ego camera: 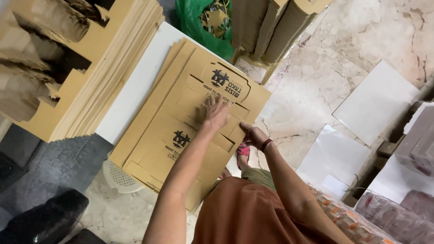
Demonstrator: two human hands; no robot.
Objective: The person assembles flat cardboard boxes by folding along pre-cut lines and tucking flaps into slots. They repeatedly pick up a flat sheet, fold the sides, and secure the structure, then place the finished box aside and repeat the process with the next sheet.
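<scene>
A stack of flat brown cardboard sheets [181,113], die-cut and printed with black logos, lies on a white table [135,86]. My left hand [214,112] is pressed flat on the top sheet near its middle, fingers spread and blurred. At the sheet's right edge, my right hand [253,134] grips the cardboard with its fingers curled around it. A dark band sits on that wrist.
A tall pile of cut cardboard [77,68] rises at the left. A green bag of scraps [203,22] and folded cardboard bundles [275,27] stand behind the table. White sheets [375,101] lie on the marble floor, wrapped packs [361,221] at lower right.
</scene>
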